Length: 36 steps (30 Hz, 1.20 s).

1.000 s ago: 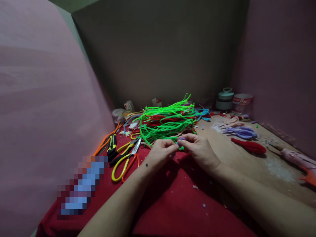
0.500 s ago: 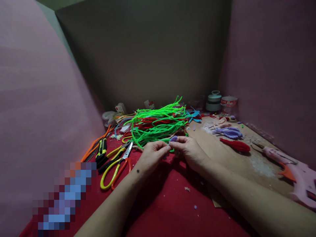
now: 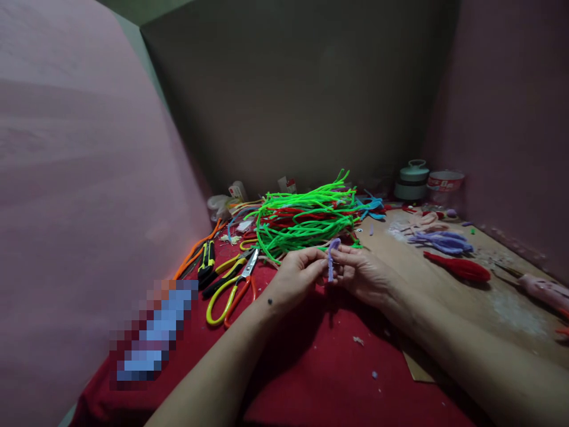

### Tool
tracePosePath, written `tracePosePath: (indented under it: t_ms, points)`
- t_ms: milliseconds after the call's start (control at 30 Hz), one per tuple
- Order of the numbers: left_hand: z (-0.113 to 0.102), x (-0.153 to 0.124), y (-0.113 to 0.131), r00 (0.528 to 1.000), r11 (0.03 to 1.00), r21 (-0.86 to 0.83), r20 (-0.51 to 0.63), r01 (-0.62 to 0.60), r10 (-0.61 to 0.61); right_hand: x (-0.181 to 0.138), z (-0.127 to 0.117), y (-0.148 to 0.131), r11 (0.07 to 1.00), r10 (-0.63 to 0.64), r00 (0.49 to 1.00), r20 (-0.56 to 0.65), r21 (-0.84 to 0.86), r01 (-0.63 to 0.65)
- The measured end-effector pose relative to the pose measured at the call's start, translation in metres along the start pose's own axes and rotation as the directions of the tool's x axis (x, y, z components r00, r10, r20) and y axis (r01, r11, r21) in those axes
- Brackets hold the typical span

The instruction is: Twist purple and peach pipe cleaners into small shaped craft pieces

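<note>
Between my two hands is a short, fuzzy purple pipe cleaner (image 3: pixel 331 268), bent over into a loop at its top. My left hand (image 3: pixel 300 276) pinches it from the left with thumb and forefinger. From the right, my right hand (image 3: pixel 367 274) grips it near the loop, its other fingers curled beneath. Just beyond my hands lies a big heap of green pipe cleaners (image 3: pixel 306 222) with red ones among them. Scissors (image 3: pixel 235 290) with one yellow and one orange handle lie left of my left hand.
Left of the heap lie pliers (image 3: pixel 229 267) and a yellow-black utility knife (image 3: pixel 207 261). On a board (image 3: pixel 391 279) at right are purple pieces (image 3: pixel 442 242), a red bundle (image 3: pixel 457 267) and a pink glue gun (image 3: pixel 540 290). A lidded pot (image 3: pixel 412 181) and a tub (image 3: pixel 446 182) stand behind.
The view has turned slightly left, so everything sits further right. The purple pipe cleaner, mostly covered by my fingers before, now stands upright between them with its lower length showing.
</note>
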<state>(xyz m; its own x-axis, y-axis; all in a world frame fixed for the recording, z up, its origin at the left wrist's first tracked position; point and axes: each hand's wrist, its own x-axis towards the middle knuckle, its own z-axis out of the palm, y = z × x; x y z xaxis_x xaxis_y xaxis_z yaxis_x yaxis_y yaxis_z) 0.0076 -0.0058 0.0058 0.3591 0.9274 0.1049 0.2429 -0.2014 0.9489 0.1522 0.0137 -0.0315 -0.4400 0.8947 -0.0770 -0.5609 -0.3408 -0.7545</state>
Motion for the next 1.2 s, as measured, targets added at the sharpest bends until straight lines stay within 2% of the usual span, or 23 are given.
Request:
tracePosePath:
  t_ms: [167,400,700,867,967,1067,1200]
  points:
    - [0.002,-0.002,0.001,0.999,0.997,0.069,-0.021,-0.036,0.038,0.002,-0.003,0.000,1.000,-0.004,0.999,0.050,0.024,0.002]
    - [0.001,-0.001,-0.001,1.000,0.999,-0.038,0.020,0.004,-0.004,0.001,-0.002,0.001,0.999,-0.031,0.997,0.065,0.047,0.028]
    - [-0.004,0.002,-0.006,0.997,0.986,-0.152,0.055,0.065,-0.057,0.002,0.000,0.003,0.996,-0.088,0.996,-0.008,0.000,0.088]
    - [-0.005,0.003,-0.013,0.980,0.920,-0.344,0.128,0.189,-0.153,0.002,0.002,0.003,0.996,-0.088,0.995,-0.039,-0.016,0.088]
    - [-0.004,0.002,-0.013,0.964,0.889,-0.377,0.155,0.260,-0.216,0.002,0.002,0.003,0.994,-0.105,0.993,-0.048,-0.037,0.104]
    - [-0.002,0.001,-0.010,0.965,0.902,-0.343,0.124,0.261,-0.232,0.004,0.001,0.005,0.991,-0.120,0.992,-0.046,-0.067,0.117]
    - [0.003,0.001,-0.003,0.989,0.978,-0.166,-0.059,0.127,-0.138,0.003,0.002,0.008,0.972,-0.192,0.977,-0.088,-0.156,0.176]
